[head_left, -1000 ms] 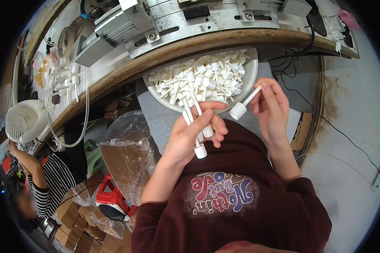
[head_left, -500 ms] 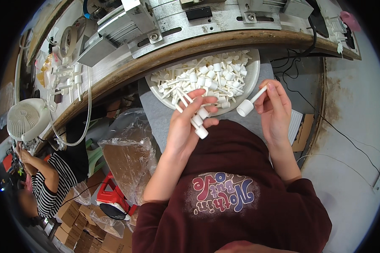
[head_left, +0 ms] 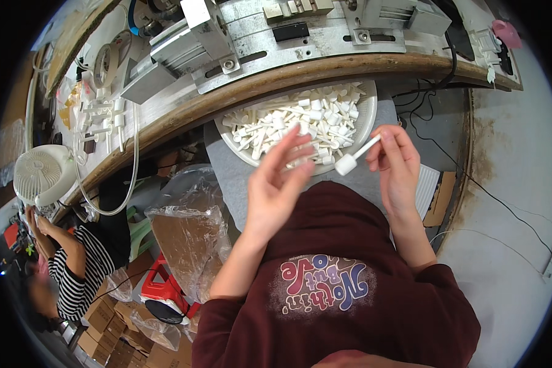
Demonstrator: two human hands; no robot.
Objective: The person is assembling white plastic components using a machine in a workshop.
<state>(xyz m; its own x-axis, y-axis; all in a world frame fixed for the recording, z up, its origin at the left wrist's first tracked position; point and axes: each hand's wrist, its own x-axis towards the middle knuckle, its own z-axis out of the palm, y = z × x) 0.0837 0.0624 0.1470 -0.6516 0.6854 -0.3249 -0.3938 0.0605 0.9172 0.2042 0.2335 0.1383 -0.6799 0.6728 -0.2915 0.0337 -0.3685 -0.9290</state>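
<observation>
Between the fingertips of my right hand (head_left: pixel 400 168) is the thin stem end of a white plastic piece (head_left: pixel 346 164). Its cup-shaped head points down and to the left. My left hand (head_left: pixel 273 193) is slightly smeared by motion, its fingers spread over the near edge of a round white basket (head_left: pixel 369 113). I see no piece in it. A heap of similar white stemmed pieces (head_left: pixel 300 119) fills the basket, which rests on grey cloth (head_left: pixel 227 162) at my lap. The bench edge overhangs the basket's far side.
A wooden-edged bench (head_left: pixel 276 72) carries metal fixtures (head_left: pixel 202 43). At left are a small white fan (head_left: pixel 43 175), a clear hose (head_left: pixel 134 165) and more white parts (head_left: pixel 104 116). A red stool (head_left: pixel 162 285) stands near a plastic-covered carton (head_left: pixel 187 239). Another person (head_left: pixel 83 264) works at far left.
Several white pieces that were in my left hand no longer show there, and its fingers have spread. My right hand still holds its piece, its cup now lower and further left.
</observation>
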